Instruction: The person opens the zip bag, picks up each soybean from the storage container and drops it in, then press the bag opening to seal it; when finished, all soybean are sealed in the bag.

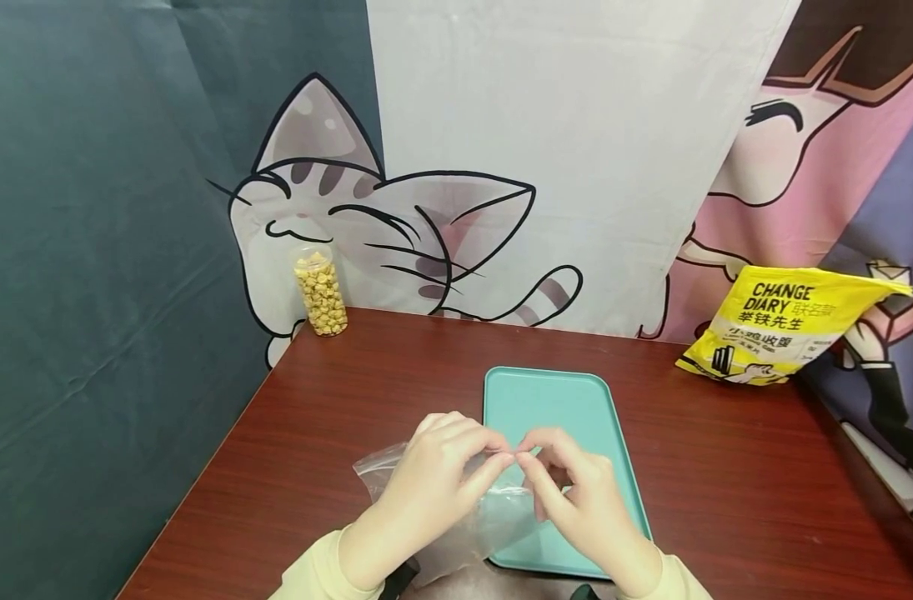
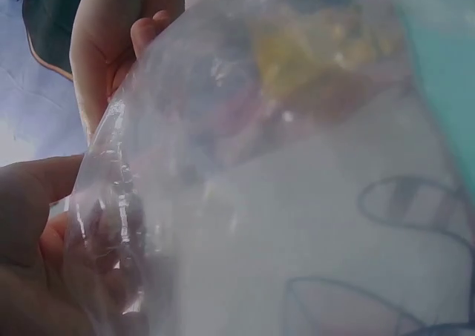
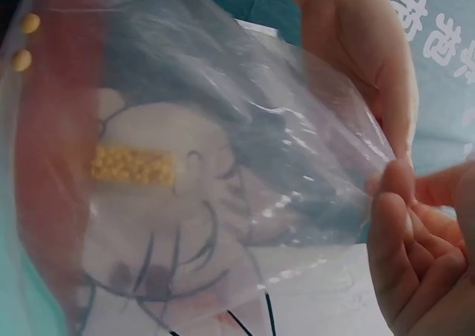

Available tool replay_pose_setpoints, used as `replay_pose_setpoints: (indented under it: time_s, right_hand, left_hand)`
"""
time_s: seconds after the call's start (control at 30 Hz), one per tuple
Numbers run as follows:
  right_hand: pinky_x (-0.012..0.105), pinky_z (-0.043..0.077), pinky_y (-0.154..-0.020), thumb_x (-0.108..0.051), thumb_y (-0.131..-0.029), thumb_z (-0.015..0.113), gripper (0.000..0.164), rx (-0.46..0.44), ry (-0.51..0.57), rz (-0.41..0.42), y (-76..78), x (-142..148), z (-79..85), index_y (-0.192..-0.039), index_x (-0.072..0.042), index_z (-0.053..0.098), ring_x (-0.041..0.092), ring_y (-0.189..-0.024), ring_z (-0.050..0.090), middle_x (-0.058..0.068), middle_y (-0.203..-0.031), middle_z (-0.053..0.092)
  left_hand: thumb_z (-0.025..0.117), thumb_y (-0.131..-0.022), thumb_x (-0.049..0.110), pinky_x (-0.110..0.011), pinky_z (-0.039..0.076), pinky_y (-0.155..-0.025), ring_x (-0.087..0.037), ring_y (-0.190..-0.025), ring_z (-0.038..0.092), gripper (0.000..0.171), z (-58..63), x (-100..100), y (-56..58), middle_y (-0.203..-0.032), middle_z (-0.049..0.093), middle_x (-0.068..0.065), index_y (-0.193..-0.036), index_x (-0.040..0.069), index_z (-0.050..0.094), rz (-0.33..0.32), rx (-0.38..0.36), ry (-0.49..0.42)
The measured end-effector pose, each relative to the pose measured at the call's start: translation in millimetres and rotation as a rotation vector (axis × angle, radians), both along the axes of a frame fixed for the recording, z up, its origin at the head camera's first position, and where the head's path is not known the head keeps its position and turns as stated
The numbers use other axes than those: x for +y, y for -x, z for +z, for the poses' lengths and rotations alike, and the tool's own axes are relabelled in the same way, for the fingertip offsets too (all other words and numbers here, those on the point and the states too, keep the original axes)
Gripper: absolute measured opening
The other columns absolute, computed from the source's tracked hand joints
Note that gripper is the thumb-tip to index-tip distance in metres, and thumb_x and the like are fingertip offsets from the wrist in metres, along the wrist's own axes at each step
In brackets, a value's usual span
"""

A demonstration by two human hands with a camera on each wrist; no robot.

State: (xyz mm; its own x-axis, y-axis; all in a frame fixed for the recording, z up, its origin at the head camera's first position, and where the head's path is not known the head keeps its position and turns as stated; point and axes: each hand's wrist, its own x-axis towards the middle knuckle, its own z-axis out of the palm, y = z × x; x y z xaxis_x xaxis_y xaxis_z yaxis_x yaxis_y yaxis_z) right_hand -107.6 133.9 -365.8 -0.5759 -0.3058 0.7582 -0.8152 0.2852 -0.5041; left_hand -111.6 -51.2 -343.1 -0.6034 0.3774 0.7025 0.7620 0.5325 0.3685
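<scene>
A clear plastic zip bag (image 1: pixel 464 529) hangs between the two hands over the near-left part of a teal tray (image 1: pixel 549 382). The left hand (image 1: pixel 444 471) pinches its top edge between thumb and forefinger. Right beside those fingertips, the right hand (image 1: pixel 572 483) pinches the same edge, thumb against forefinger. The bag (image 3: pixel 245 136) is see-through and creased along the edge in the right wrist view. Two small round yellow pieces (image 3: pixel 30 22) show near its far side there. In the left wrist view the bag (image 2: pixel 245 210) covers most of the picture, with the left hand (image 2: pixel 33 239) at its edge.
A clear jar of yellow popcorn-like pieces (image 1: pixel 323 296) stands at the table's back left corner. On the back right leans a yellow snack bag (image 1: pixel 782 321) with black print. Cloth with cartoon cats (image 1: pixel 456 225) hangs behind the brown table (image 1: pixel 396 367).
</scene>
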Motion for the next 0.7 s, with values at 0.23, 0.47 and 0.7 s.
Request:
replay_pose_setpoints:
  time_s: [0.23, 0.47, 0.7]
  right_hand:
    - [0.01, 0.041, -0.048, 0.008, -0.078, 0.067, 0.024, -0.032, -0.019, 0.015, -1.7, 5.7, 4.1, -0.091, -0.012, 0.064, -0.006, -0.047, 0.049, -0.007, -0.064, 0.058]
    - [0.013, 0.044, -0.048, 0.009, -0.077, 0.068, 0.024, -0.094, 0.008, 0.028, -3.5, 6.4, 2.9, -0.088, -0.012, 0.064, -0.005, -0.047, 0.052, -0.003, -0.065, 0.06]
    - [0.012, 0.043, -0.05, 0.005, -0.078, 0.07, 0.024, -0.09, -0.015, 0.034, -5.1, 9.2, 3.6, -0.092, -0.015, 0.065, -0.004, -0.05, 0.051, -0.005, -0.066, 0.058]
  left_hand:
    - [0.071, -0.081, 0.016, -0.026, 0.041, -0.076, -0.001, -0.074, 0.054, 0.006, -1.1, -2.4, 0.5, -0.076, 0.064, 0.016, -0.082, 0.021, 0.068, -0.035, -0.076, -0.06]
    - [0.071, -0.082, 0.016, -0.025, 0.041, -0.076, 0.0, -0.075, 0.054, 0.006, -0.5, -4.1, -0.1, -0.076, 0.064, 0.016, -0.081, 0.021, 0.068, -0.036, -0.098, -0.079]
    - [0.071, -0.083, 0.017, -0.023, 0.04, -0.076, -0.001, -0.076, 0.055, 0.005, -2.5, -3.3, 0.1, -0.077, 0.064, 0.016, -0.082, 0.021, 0.068, -0.067, -0.041, -0.101]
